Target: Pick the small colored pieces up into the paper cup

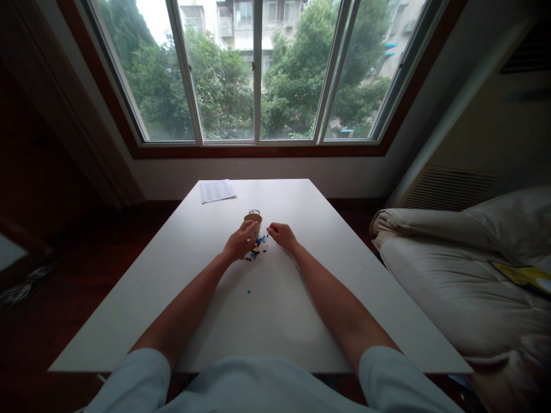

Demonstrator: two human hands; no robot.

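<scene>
A brown paper cup (pixel 258 227) stands upright on the white table, partly hidden by my left hand (pixel 240 241). The fingers of that hand are stretched apart across the cup's front left side; whether they touch it I cannot tell. Small blue and dark beads or similar pieces (pixel 257 250) lie scattered just in front of the cup, beside my left fingers. To the right of the cup, my right hand (pixel 282 234) is closed, its fingertips pinching a tiny dark piece (pixel 268 230). One blue piece (pixel 248 292) lies alone nearer to me.
The white table (pixel 275 321) reaches toward the window wall. Printed sheets of paper (pixel 217 191) lie at its far left corner. A thin dark looped thing (pixel 254 211) shows behind the cup. A light-coloured padded seat (pixel 426 275) stands right of the table.
</scene>
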